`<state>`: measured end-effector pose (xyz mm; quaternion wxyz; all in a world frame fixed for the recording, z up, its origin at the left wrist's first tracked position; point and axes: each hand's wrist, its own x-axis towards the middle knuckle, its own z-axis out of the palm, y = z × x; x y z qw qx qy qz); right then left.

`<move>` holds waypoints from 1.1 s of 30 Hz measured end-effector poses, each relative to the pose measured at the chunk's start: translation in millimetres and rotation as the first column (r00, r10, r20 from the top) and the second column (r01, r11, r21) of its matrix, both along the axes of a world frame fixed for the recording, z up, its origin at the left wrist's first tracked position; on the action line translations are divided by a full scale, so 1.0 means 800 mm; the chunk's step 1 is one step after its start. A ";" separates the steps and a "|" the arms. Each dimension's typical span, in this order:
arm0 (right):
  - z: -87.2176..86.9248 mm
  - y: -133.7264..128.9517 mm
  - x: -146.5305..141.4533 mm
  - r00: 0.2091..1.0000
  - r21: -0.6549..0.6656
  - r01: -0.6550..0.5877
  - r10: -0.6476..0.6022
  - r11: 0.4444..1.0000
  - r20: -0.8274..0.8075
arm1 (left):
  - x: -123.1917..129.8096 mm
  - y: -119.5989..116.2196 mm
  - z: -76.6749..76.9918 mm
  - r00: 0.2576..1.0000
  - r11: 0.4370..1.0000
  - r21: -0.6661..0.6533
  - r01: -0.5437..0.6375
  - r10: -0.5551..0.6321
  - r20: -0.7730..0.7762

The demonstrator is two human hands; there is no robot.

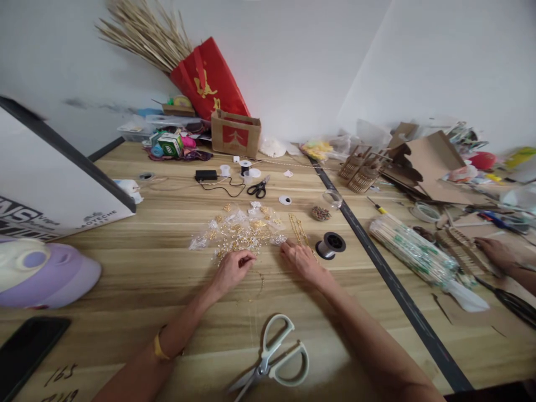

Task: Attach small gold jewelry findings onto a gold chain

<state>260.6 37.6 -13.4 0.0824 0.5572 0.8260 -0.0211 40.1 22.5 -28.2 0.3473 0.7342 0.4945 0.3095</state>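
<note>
My left hand (235, 270) is closed, thumb and fingertips pressed together at the near edge of a heap of clear and gold beads (243, 240); what it pinches is too small to name. From under it a thin gold chain (262, 282) curves down over the wood. My right hand (298, 258) rests palm down at the heap's right side, fingertips near small clear pieces in a plastic bag (278, 239). Another gold chain (298, 226) lies just beyond it. To its right stands a spool of thin wire (330, 245).
Large pale-handled scissors (263, 365) lie nearest me. Black-handled scissors (258, 188) and a bead dish (321, 212) are farther back. At right, another person's hand (496, 252) is near bagged sticks (412, 248). A phone (31, 349) lies at left.
</note>
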 end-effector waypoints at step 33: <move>0.069 -0.031 -0.002 0.995 0.015 -0.104 0.104 0.994 -0.006 | 0.008 -0.008 0.012 0.900 0.876 -0.460 0.147 0.074 0.429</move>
